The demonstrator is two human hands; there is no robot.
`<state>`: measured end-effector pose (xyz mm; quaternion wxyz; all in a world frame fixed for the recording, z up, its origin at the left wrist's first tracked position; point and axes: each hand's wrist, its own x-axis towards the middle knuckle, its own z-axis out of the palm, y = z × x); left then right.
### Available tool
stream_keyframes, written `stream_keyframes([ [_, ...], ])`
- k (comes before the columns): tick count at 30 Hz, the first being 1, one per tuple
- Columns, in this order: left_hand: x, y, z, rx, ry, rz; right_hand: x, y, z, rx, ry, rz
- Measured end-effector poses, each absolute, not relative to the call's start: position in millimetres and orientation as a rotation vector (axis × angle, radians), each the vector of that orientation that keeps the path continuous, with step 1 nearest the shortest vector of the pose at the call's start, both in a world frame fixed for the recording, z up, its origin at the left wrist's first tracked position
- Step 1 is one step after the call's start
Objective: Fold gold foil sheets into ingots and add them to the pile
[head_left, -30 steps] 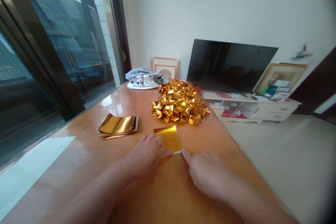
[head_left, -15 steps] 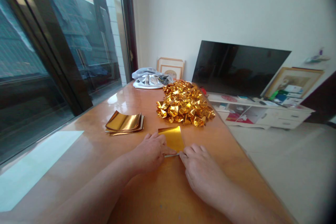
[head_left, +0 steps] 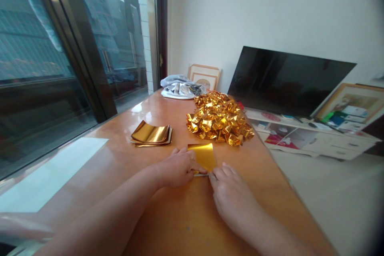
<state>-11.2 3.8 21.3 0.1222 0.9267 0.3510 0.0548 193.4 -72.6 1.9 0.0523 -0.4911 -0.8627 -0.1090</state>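
Observation:
A gold foil paper sheet (head_left: 205, 155) lies flat on the wooden table in front of me. Along its near edge runs a narrow pale strip, partly covered by my fingers. My left hand (head_left: 179, 167) grips the sheet's near left side, its index finger laid along that edge. At the near right corner, my right hand (head_left: 229, 187) pinches the edge with curled fingers; the thumb tip is hard to make out. Beyond my left hand rests a stack of gold foil sheets (head_left: 151, 133), curling upward. A heap of folded gold paper pieces (head_left: 220, 118) sits just beyond the sheet.
The glossy table (head_left: 180, 216) stretches away from me. A pale green-white sheet (head_left: 57, 176) lies at its left side, and a grey cloth bundle (head_left: 183, 87) at the far end. A television (head_left: 288, 80) stands on a white cabinet (head_left: 330, 138) to the right. Glass doors (head_left: 75, 48) are left.
The camera view has turned slightly left, so everything sits farther right. Both hands stay at the sheet's near edge, with only slight finger movement.

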Motion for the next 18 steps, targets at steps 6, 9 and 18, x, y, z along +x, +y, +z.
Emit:
stream_keyframes([
  [6, -12.0, 5.7, 21.3, 2.671, 1.002, 0.163, 187.2, -73.0, -1.8, -1.507, -2.65, -0.353],
  [9, -11.9, 7.1, 21.0, 2.66, 0.995, 0.174, 184.1, -74.1, -1.3, -1.534, -2.655, -0.348],
  [18, -12.6, 10.9, 19.1, 2.614, 0.998, 0.166, 176.0, -77.2, 2.8, -1.533, -2.685, -0.303],
])
